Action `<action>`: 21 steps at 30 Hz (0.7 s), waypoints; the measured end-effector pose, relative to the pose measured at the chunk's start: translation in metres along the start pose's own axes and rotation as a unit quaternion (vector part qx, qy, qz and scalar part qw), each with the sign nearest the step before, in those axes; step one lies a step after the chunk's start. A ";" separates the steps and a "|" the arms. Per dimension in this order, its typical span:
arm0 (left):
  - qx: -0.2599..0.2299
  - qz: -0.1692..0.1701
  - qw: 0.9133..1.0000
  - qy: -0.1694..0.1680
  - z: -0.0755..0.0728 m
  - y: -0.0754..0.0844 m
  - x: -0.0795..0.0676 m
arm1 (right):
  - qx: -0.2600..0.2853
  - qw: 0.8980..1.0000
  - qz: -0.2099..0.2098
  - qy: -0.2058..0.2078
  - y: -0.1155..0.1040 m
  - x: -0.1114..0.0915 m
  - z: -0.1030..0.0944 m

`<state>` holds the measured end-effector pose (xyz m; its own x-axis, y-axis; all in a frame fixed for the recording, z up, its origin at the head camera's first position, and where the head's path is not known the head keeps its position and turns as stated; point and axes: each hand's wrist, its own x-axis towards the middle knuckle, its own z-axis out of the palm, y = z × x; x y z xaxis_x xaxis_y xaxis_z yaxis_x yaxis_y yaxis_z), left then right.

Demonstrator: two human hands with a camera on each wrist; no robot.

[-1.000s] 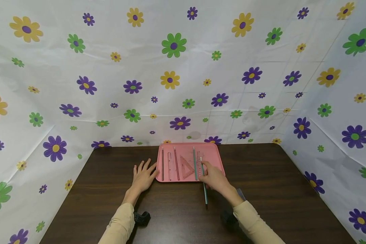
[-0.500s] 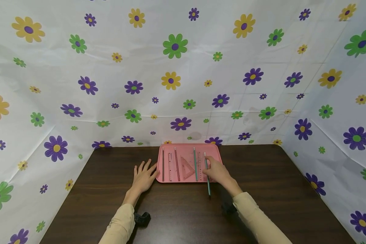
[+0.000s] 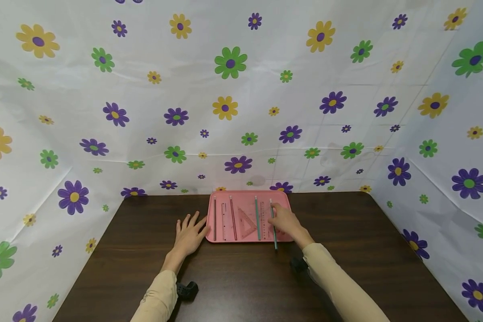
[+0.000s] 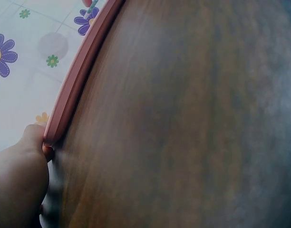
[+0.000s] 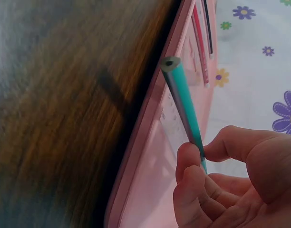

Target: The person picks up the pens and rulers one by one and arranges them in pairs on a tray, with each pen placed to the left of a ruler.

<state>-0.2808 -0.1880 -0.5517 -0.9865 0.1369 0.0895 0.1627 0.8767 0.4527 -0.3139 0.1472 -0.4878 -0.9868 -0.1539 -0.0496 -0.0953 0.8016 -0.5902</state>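
My right hand (image 3: 287, 220) pinches a teal pencil (image 5: 187, 104) between thumb and fingers, above the right part of the pink tray (image 3: 243, 200). The pencil's lower end sticks out past the tray's front rim in the head view. My left hand (image 3: 188, 236) lies with fingers spread at the tray's left edge, its thumb (image 4: 31, 137) touching the rim. Inside the tray, from left, are a dark pencil (image 3: 215, 219), a clear ruler (image 3: 224, 223), a red pencil (image 3: 233, 219), a clear set square (image 3: 247, 227), another teal pencil (image 3: 258, 219) and a second ruler (image 3: 263, 221).
The tray stands near the back of a dark wooden table (image 3: 233, 277). A white sheet with printed flowers (image 3: 241, 94) rises behind and along both sides. A black band (image 3: 187, 291) is on the left wrist.
My right hand has moved forward and slightly right with the teal pencil, bringing more of it over the tray, beside the second ruler. The left hand has stayed in place.
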 end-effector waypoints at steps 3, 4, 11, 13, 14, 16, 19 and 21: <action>0.002 -0.002 1.000 -0.004 0.000 0.001 0.000 | -0.007 1.000 -0.001 -0.005 0.003 0.006 0.000; 0.003 -0.001 1.000 -0.004 -0.001 0.001 0.000 | -0.012 1.000 -0.003 -0.005 0.004 0.008 0.000; 0.008 0.003 1.000 -0.001 0.000 0.000 0.000 | -0.037 0.999 -0.003 -0.012 0.008 0.019 0.000; 0.007 0.003 1.000 -0.001 0.000 -0.001 0.000 | -0.043 0.999 0.000 -0.013 0.009 0.023 0.001; 0.005 0.003 1.000 -0.001 0.000 -0.001 0.000 | -0.042 0.999 0.003 -0.015 0.010 0.025 0.002; 0.005 0.003 1.000 0.000 0.000 0.000 0.000 | -0.042 0.999 0.006 -0.016 0.012 0.029 0.004; 0.003 0.002 1.000 0.001 -0.001 0.001 0.000 | -0.038 0.999 0.008 -0.020 0.014 0.035 0.006; 0.003 0.002 1.000 0.001 -0.001 0.001 0.000 | -0.041 0.999 0.005 -0.021 0.014 0.037 0.006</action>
<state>-0.2807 -0.1875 -0.5502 -0.9859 0.1387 0.0933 0.1660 0.8786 0.4478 -0.3508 0.1496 -0.5029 -0.9817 -0.1684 -0.0890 -0.0981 0.8474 -0.5219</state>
